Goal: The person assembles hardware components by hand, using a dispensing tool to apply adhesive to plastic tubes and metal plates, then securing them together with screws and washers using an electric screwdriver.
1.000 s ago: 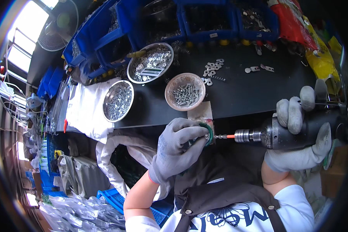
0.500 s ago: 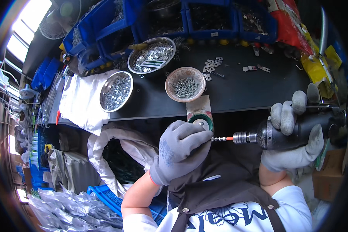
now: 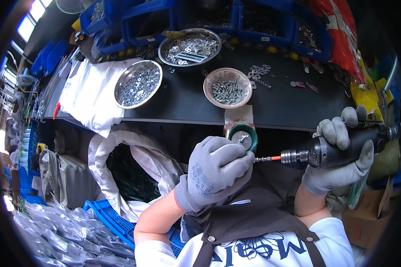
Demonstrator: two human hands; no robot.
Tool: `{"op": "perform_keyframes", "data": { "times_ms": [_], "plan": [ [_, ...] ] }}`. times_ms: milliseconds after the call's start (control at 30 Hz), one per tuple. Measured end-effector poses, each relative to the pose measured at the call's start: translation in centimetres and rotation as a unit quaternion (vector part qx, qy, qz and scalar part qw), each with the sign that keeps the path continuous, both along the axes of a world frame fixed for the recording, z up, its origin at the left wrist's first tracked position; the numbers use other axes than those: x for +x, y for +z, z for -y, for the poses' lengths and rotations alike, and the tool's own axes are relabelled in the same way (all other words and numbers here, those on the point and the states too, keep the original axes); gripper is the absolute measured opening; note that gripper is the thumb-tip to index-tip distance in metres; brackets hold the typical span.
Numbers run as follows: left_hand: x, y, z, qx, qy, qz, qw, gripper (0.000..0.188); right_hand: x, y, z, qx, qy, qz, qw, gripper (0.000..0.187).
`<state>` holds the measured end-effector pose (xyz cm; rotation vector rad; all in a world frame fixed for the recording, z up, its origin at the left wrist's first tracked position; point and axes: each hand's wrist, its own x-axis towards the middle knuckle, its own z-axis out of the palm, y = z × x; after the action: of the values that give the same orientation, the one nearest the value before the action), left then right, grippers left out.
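My right hand (image 3: 338, 147), in a grey glove, is wrapped round a black power screwdriver (image 3: 343, 149) lying sideways. Its bit (image 3: 272, 158), with an orange section, points left. Fingers closed, my gloved left hand (image 3: 218, 171) meets the bit's tip; whatever is inside the fingers is hidden. Just behind that hand stands a round green-rimmed holder (image 3: 255, 139) with a pale disc, where a small screw (image 3: 243, 139) shows. It sits at the end of a light strip (image 3: 239, 115) jutting from the bench edge.
On the dark bench (image 3: 182, 100) are a bowl of screws (image 3: 227, 92), a bowl of nuts (image 3: 139, 84) and a bowl of flat washers (image 3: 190, 48). Blue bins (image 3: 263, 38) line the back. A white-rimmed sack (image 3: 100, 153) and wrapped silvery packages (image 3: 67, 236) lie at left.
The view has shifted, so the bench things sit a little further right and higher. Both hands keep their grips, with the bit still at my left fingers.
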<state>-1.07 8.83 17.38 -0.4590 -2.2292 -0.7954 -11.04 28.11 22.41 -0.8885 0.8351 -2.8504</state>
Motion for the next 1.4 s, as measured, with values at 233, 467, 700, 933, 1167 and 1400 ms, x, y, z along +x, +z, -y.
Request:
{"op": "perform_keyframes", "data": {
  "times_ms": [233,467,700,933,1167,1400],
  "plan": [
    [1.0,-0.6,1.3,0.169,-0.078,0.089,0.978,0.049,-1.1,-1.2,0.5,-0.039,0.039,0.094,0.994,0.055],
    [4.2,-5.4,4.2,0.288,0.066,0.165,0.941,0.078,-1.3,-4.6,1.4,0.101,-0.046,0.083,0.990,0.050],
    [7.0,-8.7,3.8,0.325,0.091,0.276,0.900,0.064,-1.4,-5.0,2.7,0.168,-0.012,-0.013,0.986,0.054],
    [6.7,-8.0,1.9,0.358,-0.058,0.386,0.848,0.017,0.8,-1.4,6.9,0.368,0.012,-0.035,0.929,0.066],
    [6.5,-8.0,0.1,0.361,-0.020,0.356,0.862,0.015,1.2,-1.1,8.3,0.413,0.094,-0.053,0.904,0.040],
    [6.2,-7.1,-0.4,0.391,0.014,0.389,0.834,0.022,0.7,-2.8,8.3,0.334,0.059,-0.120,0.933,0.037]
  ]
}}
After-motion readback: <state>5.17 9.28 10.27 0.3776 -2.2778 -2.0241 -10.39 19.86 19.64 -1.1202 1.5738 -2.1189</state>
